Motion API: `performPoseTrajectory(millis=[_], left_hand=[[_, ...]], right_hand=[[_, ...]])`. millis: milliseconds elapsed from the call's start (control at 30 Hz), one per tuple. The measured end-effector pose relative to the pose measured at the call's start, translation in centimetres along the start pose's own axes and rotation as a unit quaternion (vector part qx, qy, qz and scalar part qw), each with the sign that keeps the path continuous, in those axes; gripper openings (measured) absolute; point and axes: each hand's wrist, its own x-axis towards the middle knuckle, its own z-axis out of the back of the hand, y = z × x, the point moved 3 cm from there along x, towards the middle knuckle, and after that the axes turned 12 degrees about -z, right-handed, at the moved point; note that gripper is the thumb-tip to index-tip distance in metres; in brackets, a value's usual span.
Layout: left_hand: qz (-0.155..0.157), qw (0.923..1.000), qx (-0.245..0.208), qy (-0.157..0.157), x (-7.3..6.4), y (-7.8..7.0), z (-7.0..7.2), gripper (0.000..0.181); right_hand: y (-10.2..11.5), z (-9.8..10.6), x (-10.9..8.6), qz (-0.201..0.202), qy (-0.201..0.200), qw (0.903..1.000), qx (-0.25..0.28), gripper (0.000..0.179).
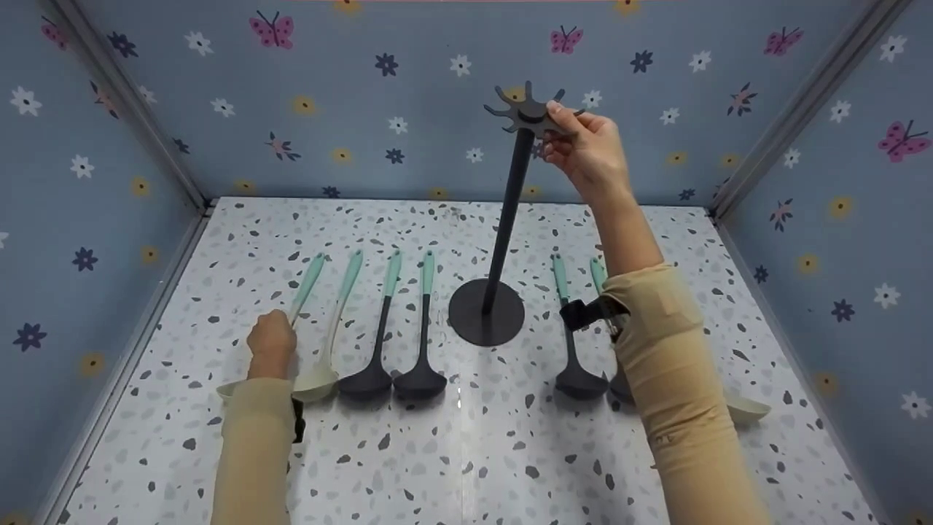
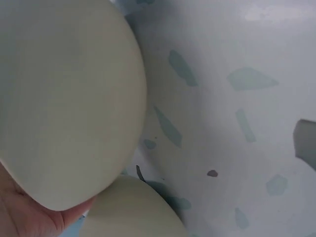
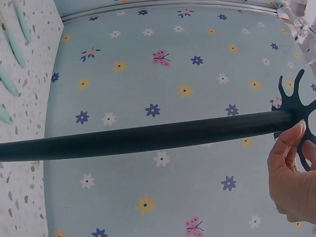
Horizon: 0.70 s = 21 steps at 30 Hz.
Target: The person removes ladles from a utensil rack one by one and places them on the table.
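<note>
My right hand (image 1: 589, 149) pinches the hooked top of a black utensil stand (image 1: 508, 204) between thumb and fingers. The stand's round base (image 1: 503, 321) is on the table, and its pole (image 3: 148, 137) crosses the right wrist view. At the left, my left hand (image 1: 272, 343) grips the shaft of a ladle with a mint handle (image 1: 310, 277) and a cream bowl (image 2: 69, 98); my forearm partly covers it. Beside it lies a second cream ladle (image 1: 318, 383), its bowl close to the first one in the left wrist view.
Two black ladles (image 1: 367, 380) (image 1: 420, 380) lie left of the stand's base. Another black ladle (image 1: 581, 380) is on its right, with a further black one and a cream ladle (image 1: 747, 408) partly behind my right arm. Flowered panels (image 1: 408, 80) wall the speckled table (image 1: 525, 467).
</note>
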Motion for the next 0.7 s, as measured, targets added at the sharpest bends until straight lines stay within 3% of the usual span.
performPoseTrajectory(millis=[200, 467, 600, 700], left_hand=[[-0.017, 0.9998, 0.005, -0.006, 0.0, -1.4, 0.5, 0.022], [-0.095, 0.9920, 0.001, -0.084, 0.5, -5.1, 1.8, 0.039], [-0.137, 0.9843, 0.006, -0.111, 0.6, -7.7, 2.5, 0.043], [-0.166, 0.9777, 0.009, -0.128, 0.4, -9.9, 2.9, 0.045]], right_hand=[[0.4, 0.4, -0.1, 0.038, 0.012, 0.9971, -0.065, 0.020], [0.3, 1.6, -0.3, 0.115, 0.015, 0.9828, -0.144, 0.021], [-0.3, 3.0, -0.8, 0.175, 0.021, 0.9679, -0.179, 0.017], [-1.3, 4.5, -1.2, 0.227, 0.000, 0.9453, -0.234, 0.018]])
